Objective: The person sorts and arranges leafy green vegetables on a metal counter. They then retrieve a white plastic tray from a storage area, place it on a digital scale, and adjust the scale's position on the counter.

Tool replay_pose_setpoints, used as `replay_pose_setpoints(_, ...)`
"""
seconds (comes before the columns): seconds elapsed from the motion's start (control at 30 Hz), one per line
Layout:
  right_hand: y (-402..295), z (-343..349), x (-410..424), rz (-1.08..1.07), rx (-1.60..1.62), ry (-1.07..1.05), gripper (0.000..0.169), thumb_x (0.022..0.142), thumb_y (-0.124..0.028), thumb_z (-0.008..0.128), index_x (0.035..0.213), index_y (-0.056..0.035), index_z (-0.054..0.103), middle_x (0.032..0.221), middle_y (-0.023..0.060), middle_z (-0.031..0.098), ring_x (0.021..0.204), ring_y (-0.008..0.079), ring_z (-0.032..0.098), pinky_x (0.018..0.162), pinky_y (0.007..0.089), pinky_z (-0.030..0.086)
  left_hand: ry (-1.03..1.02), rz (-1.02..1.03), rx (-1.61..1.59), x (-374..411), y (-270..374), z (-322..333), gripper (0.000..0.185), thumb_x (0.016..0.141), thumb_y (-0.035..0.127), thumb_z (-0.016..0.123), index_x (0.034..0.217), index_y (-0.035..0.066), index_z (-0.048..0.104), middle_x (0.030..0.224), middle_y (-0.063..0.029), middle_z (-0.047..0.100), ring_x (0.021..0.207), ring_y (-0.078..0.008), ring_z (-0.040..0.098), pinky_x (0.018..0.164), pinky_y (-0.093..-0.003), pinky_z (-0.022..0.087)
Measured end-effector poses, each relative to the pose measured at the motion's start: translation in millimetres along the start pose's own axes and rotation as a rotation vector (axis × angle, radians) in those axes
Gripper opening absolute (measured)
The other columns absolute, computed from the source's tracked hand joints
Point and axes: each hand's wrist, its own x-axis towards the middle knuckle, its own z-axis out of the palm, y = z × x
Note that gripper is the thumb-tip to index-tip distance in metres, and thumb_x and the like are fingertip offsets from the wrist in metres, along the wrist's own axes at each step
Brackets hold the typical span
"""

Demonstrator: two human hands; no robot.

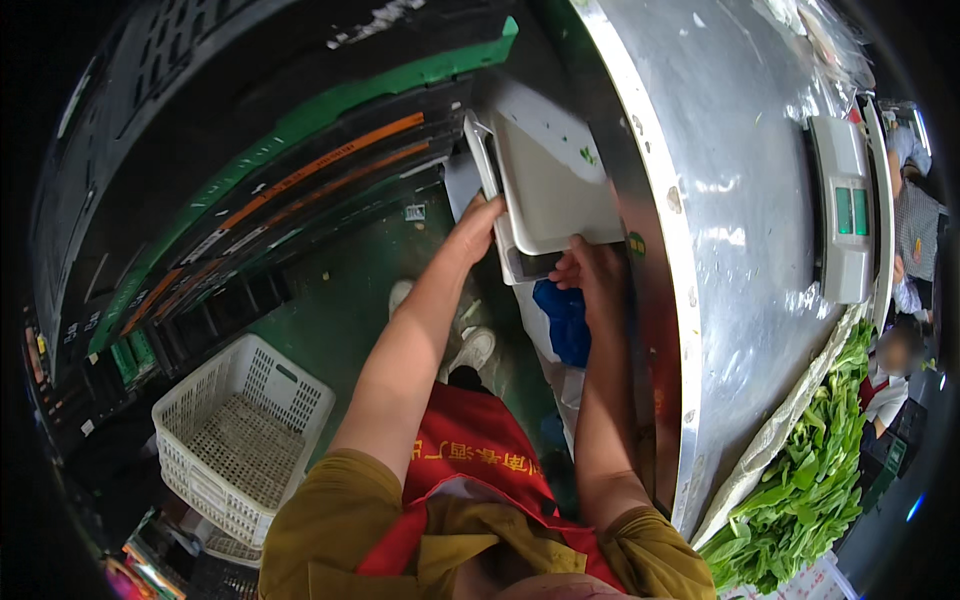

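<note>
A shallow white plastic tray (559,180) with rounded corners is held tilted beside the metal table, a few green leaf bits on its surface. Against its left side and lower edge is a pale casing (510,247) with a dark part; whether this is a weighing scale or a second tray, I cannot tell. My left hand (480,226) grips the casing's left edge, thumb on top. At the tray's lower edge is my right hand (589,266), one fingertip on the rim and the other fingers curled beneath it; its hold is partly hidden.
A steel-topped table (735,202) on the right carries a digital scale (847,210) and leafy greens (810,465) on a woven sack (780,420). Dark crates (247,187) are stacked left. A white perforated basket (247,435) stands lower left. A blue bag (562,322) lies below the tray. People are at far right.
</note>
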Motion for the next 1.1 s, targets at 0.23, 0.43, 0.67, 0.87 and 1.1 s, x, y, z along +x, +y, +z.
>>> replay_pose_setpoints(0.23,65,14,-74,0.136,0.042,-0.099,0.029,0.094,-0.023,0.059,0.076,-0.0012,0.063,0.066,0.0076,0.063,0.058,0.0165,0.064,0.053,0.0249,0.048,0.174,-0.316,-0.027,-64,-48,-52,0.036,0.091,0.021,0.057,0.121,0.001,0.058,0.108,-0.0108,0.066,0.098,-0.0197,0.063,0.086,-0.0349,0.05)
replay_pose_setpoints(0.43,79,17,-142,0.261,0.126,-0.038,0.024,0.095,-0.023,0.06,0.089,0.0005,0.061,0.074,0.0094,0.067,0.062,0.0172,0.066,0.054,0.0263,0.051,0.123,-0.299,0.021,-147,-67,-63,0.044,0.093,0.025,0.056,0.129,0.0,0.051,0.118,-0.0112,0.062,0.104,-0.0188,0.06,0.088,-0.0347,0.049)
replay_pose_setpoints(0.67,70,39,-221,0.391,0.102,-0.514,0.029,0.093,-0.025,0.064,0.099,0.003,0.067,0.085,0.0105,0.071,0.076,0.0152,0.068,0.067,0.0266,0.054,0.501,-0.362,-0.117,-295,-19,-80,0.048,0.099,0.033,0.047,0.133,-0.002,0.046,0.117,-0.0164,0.063,0.095,-0.0259,0.067,0.078,-0.0366,0.058)
replay_pose_setpoints(0.87,39,69,-282,0.383,0.053,-1.072,0.037,0.094,-0.035,0.061,0.107,-0.0014,0.066,0.095,0.0082,0.07,0.085,0.0143,0.066,0.074,0.0275,0.053,0.588,-0.234,-0.183,-425,35,-85,0.048,0.099,0.032,0.047,0.133,-0.002,0.046,0.117,-0.0163,0.063,0.096,-0.0257,0.066,0.078,-0.0365,0.058)
replay_pose_setpoints(1.1,-108,67,-334,0.125,0.139,-1.442,0.038,0.098,-0.033,0.055,0.117,-0.0013,0.063,0.107,0.0068,0.068,0.103,0.0124,0.06,0.086,0.0284,0.048,0.563,-0.024,-0.154,-517,118,-50,0.048,0.099,0.032,0.048,0.133,-0.002,0.046,0.117,-0.0162,0.063,0.096,-0.0253,0.066,0.078,-0.0363,0.058)
